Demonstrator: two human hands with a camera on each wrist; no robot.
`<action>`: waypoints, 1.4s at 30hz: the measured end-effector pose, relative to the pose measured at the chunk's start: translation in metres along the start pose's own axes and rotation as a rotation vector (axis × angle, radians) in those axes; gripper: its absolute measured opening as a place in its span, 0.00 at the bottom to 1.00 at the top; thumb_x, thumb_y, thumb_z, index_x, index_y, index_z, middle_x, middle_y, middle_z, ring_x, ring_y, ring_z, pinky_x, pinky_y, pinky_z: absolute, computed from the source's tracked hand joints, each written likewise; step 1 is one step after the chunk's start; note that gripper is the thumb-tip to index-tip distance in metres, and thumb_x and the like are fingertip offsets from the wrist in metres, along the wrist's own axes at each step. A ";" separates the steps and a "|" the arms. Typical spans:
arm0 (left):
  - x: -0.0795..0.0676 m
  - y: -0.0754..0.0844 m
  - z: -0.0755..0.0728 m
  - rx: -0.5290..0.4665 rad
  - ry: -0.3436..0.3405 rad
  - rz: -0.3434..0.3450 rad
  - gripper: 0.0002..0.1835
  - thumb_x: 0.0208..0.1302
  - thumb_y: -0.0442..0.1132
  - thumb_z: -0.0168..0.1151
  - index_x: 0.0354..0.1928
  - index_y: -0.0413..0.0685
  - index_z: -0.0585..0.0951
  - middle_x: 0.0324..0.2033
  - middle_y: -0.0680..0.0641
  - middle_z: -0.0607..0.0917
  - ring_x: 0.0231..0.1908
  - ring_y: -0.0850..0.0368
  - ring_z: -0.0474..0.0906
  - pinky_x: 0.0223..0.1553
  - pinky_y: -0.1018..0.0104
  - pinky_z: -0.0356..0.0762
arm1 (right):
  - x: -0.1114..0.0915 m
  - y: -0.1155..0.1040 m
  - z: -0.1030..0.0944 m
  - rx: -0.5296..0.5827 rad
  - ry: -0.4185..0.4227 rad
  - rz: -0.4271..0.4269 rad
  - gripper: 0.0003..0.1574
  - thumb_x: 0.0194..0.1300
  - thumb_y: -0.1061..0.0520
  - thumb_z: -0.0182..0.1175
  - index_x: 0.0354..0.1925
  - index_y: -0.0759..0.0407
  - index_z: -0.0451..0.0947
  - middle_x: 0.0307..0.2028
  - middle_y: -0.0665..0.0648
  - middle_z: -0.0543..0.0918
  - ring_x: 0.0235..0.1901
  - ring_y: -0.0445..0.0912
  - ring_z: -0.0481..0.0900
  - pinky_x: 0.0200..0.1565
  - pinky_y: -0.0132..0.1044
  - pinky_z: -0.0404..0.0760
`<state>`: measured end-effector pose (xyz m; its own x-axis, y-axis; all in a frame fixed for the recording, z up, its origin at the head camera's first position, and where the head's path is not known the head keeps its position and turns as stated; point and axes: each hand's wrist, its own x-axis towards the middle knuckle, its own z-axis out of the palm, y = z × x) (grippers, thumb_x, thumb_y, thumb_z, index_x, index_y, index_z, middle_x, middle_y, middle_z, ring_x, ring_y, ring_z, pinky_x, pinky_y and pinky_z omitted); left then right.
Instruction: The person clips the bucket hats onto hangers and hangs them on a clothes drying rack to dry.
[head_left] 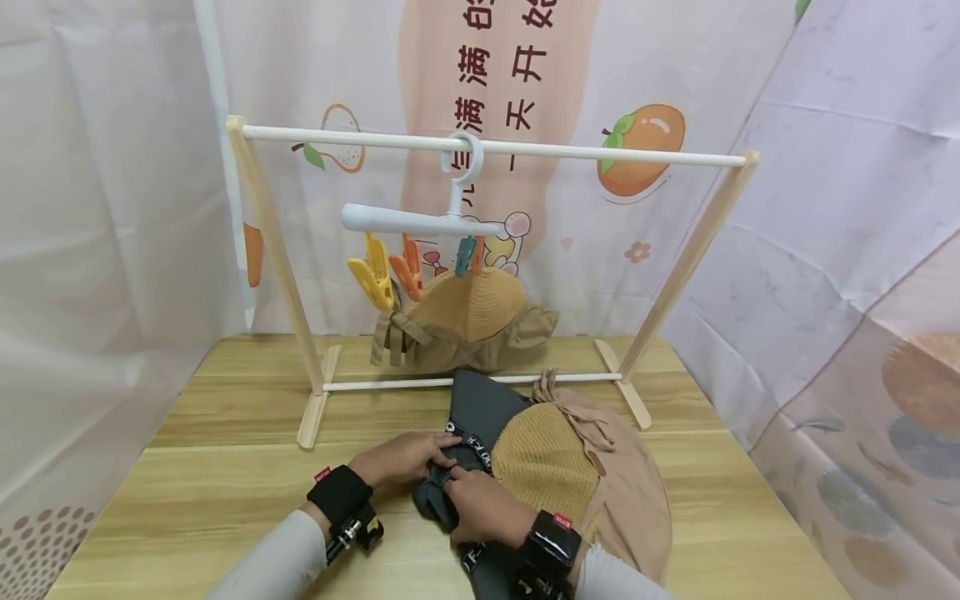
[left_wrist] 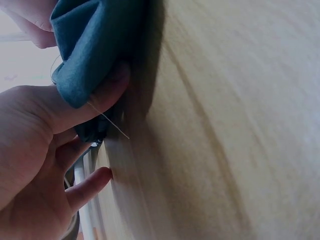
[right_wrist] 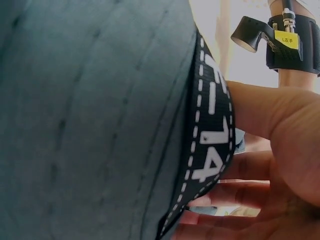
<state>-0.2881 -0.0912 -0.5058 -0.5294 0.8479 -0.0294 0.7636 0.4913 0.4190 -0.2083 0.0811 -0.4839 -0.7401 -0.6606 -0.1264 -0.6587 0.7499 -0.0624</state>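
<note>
On the table lies a dark grey cloth hat (head_left: 483, 404) with a black band (right_wrist: 207, 130) printed in white letters. My left hand (head_left: 401, 457) pinches a bunched fold (left_wrist: 95, 50) of its cloth, thumb against the fabric near the tabletop. From the other side my right hand (head_left: 487, 504) grips the same hat, with thumb and fingers at the band in the right wrist view. Part of the hat is hidden under my right hand and wrist. Just to the right sits a tan sun hat (head_left: 540, 454) with a knitted crown, its wide brim spread on the table.
A wooden rack (head_left: 281, 250) with white rods stands behind the hands. From its top rod hangs a pale blue hanger (head_left: 420, 222) with a yellow clip (head_left: 372, 275), orange clips (head_left: 407, 268) and a teal clip (head_left: 465, 255). Another tan hat (head_left: 472, 308) appears below the clips.
</note>
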 end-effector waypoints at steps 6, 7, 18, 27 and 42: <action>-0.002 0.002 -0.004 -0.010 0.000 0.004 0.29 0.45 0.17 0.53 0.52 0.44 0.80 0.65 0.43 0.69 0.65 0.47 0.61 0.59 0.54 0.71 | 0.000 -0.001 -0.003 0.010 0.000 -0.003 0.33 0.40 0.42 0.73 0.43 0.59 0.80 0.45 0.56 0.79 0.39 0.46 0.79 0.43 0.37 0.81; -0.002 0.002 -0.004 -0.010 0.003 0.007 0.29 0.45 0.17 0.53 0.52 0.43 0.80 0.65 0.42 0.69 0.65 0.47 0.61 0.59 0.53 0.71 | 0.000 -0.001 -0.005 0.017 0.001 -0.002 0.33 0.40 0.43 0.73 0.42 0.59 0.80 0.44 0.56 0.80 0.39 0.46 0.79 0.43 0.37 0.81; -0.009 0.000 -0.007 0.002 0.062 0.005 0.28 0.47 0.18 0.54 0.51 0.47 0.81 0.64 0.42 0.70 0.65 0.45 0.61 0.60 0.50 0.68 | 0.000 0.004 -0.016 0.060 0.037 -0.001 0.27 0.41 0.48 0.72 0.40 0.60 0.81 0.40 0.54 0.81 0.37 0.43 0.78 0.39 0.36 0.81; -0.019 0.004 -0.008 -0.073 0.075 0.007 0.24 0.50 0.22 0.56 0.44 0.55 0.85 0.61 0.44 0.74 0.64 0.45 0.63 0.61 0.48 0.67 | -0.010 -0.001 -0.018 0.212 -0.035 0.096 0.39 0.43 0.49 0.72 0.54 0.60 0.73 0.44 0.54 0.81 0.43 0.42 0.77 0.43 0.35 0.79; -0.024 0.008 -0.006 -0.331 0.161 0.039 0.22 0.53 0.22 0.52 0.39 0.57 0.86 0.54 0.49 0.81 0.66 0.44 0.59 0.64 0.42 0.60 | -0.030 0.005 -0.033 0.371 -0.018 0.062 0.24 0.49 0.48 0.69 0.45 0.52 0.79 0.38 0.47 0.82 0.31 0.36 0.73 0.31 0.29 0.73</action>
<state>-0.2717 -0.1094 -0.4962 -0.5735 0.8097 0.1246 0.6373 0.3454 0.6889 -0.1938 0.1028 -0.4473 -0.7723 -0.6151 -0.1587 -0.5160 0.7531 -0.4083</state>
